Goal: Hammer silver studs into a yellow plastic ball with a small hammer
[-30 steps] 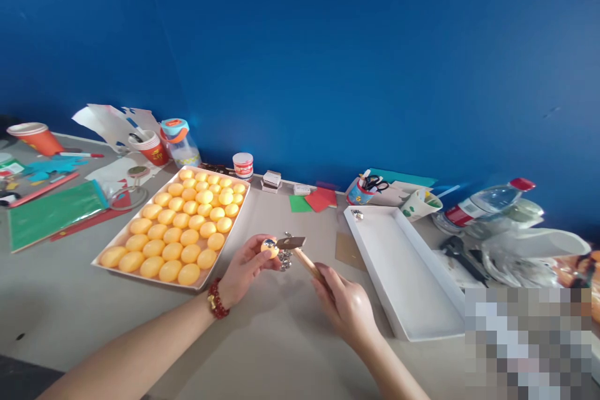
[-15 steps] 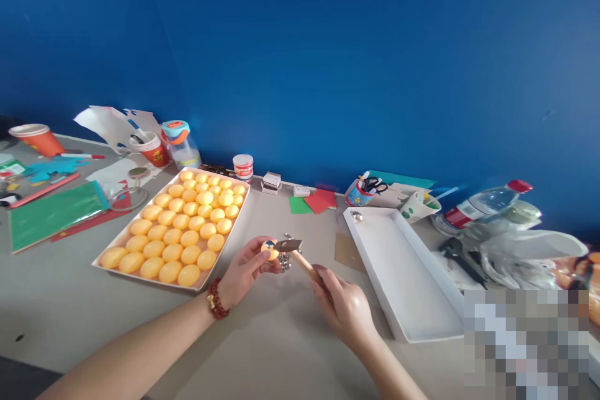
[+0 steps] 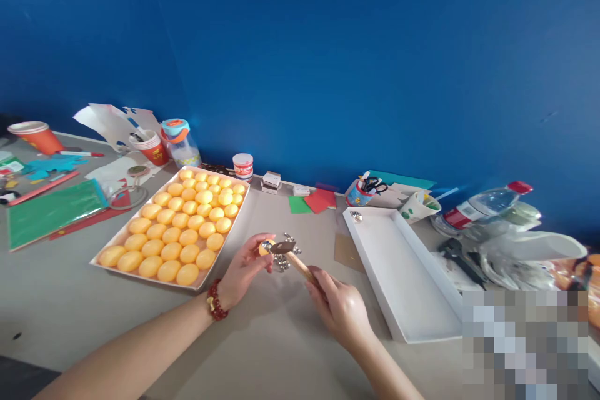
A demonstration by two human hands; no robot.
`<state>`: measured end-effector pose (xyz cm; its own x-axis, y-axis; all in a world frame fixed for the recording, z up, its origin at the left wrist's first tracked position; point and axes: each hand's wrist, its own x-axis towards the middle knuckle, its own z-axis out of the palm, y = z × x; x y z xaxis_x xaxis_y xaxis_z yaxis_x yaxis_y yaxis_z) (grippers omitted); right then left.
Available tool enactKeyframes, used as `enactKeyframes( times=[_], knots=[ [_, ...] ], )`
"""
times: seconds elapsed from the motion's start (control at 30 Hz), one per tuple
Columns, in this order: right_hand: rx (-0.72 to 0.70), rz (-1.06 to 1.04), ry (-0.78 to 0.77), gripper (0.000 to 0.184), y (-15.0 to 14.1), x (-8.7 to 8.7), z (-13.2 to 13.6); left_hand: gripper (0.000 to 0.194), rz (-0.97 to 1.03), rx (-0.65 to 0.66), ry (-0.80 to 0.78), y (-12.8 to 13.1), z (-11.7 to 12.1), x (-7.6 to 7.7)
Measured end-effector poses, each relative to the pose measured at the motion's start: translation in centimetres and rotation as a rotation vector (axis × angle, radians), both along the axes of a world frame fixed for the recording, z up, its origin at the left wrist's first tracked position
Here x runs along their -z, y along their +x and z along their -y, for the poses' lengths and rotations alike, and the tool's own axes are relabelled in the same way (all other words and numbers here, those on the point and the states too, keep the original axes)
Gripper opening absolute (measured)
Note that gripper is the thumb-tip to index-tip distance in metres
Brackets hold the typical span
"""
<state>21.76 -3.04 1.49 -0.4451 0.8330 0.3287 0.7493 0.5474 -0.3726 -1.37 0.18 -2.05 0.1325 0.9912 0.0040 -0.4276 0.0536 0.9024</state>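
Note:
My left hand point(image 3: 245, 267), with a red bead bracelet at its wrist, pinches an orange ping-pong ball point(image 3: 263, 250). A shiny silver piece point(image 3: 267, 245) sits on the side of the ball facing the hammer. My right hand point(image 3: 338, 303) is wrapped round the wooden handle of a small hammer point(image 3: 283, 248). The dark hammer head is right beside the silver piece; whether they touch I cannot tell. Several small silver pieces point(image 3: 282, 262) lie on the table behind the hammer, partly hidden by it. To the left stands a white tray point(image 3: 145, 278) full of orange balls.
A long white box point(image 3: 412, 287) lies at the right with silver pieces point(image 3: 357, 217) in its far corner. Behind are a pen cup point(image 3: 359, 195), coloured paper point(image 3: 321, 199) and a small tub point(image 3: 243, 167). A plastic bottle point(image 3: 487, 203) lies far right, paper cups point(image 3: 152, 149) left.
My left hand has shifted the ball slightly left and turned it a little. The hammer head has moved left and slightly tilted along with it.

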Motion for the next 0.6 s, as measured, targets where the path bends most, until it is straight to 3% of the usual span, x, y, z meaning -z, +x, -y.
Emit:
enactKeyframes(
  times=[0.23,0.6],
  knots=[
    [0.003,-0.016,0.017,0.026,-0.08,-0.19,0.03,0.042,-0.125,-0.024,-0.018,0.01,0.12,-0.51],
    [-0.009,0.017,0.009,0.026,-0.26,-0.34,0.09,0.040,-0.290,-0.019,0.171,-0.14,0.36,-0.66]
  ],
)
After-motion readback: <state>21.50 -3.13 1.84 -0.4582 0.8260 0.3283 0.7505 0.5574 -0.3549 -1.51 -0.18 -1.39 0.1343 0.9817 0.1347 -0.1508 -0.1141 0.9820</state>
